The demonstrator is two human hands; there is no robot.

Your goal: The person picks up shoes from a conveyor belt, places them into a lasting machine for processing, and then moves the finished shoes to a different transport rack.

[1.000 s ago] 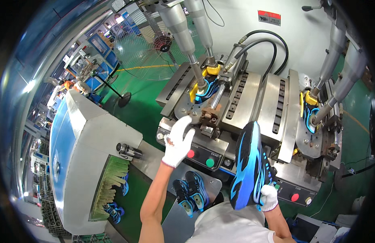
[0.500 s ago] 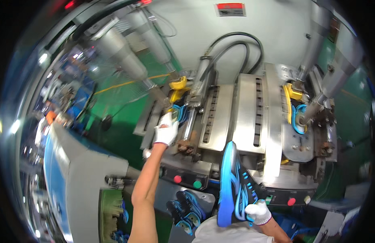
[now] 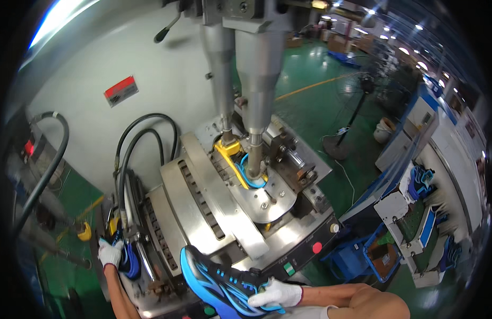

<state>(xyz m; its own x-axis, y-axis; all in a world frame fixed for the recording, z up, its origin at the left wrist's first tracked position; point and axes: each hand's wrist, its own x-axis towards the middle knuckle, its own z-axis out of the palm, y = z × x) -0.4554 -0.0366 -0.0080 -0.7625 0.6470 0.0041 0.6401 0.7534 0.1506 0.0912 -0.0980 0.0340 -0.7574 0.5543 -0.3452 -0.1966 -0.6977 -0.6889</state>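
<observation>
My right hand (image 3: 276,295), in a white glove, grips a black sports shoe (image 3: 219,282) with a bright blue sole by its heel end. The toe points up and left over the front of a metal press (image 3: 185,215). At the press's left station, my gloved left hand (image 3: 110,252) has its fingers closed on a second blue-and-black shoe (image 3: 130,263), partly hidden by the hand. A rod with a yellow pad (image 3: 85,232) hangs to the left of that shoe, apart from it. At the right station, two rods press down on a shoe part with blue edging (image 3: 245,162).
A red button (image 3: 316,248) and a green switch line the front panel. To the right stand a blue crate (image 3: 384,260), a rack with several shoes (image 3: 420,183) and a floor fan (image 3: 341,143). Black hoses (image 3: 150,119) loop behind the press.
The view has turned to the right. At the left station the rods have come away from the shoe, and my left hand now grips it. The shoe in my right hand has tilted left.
</observation>
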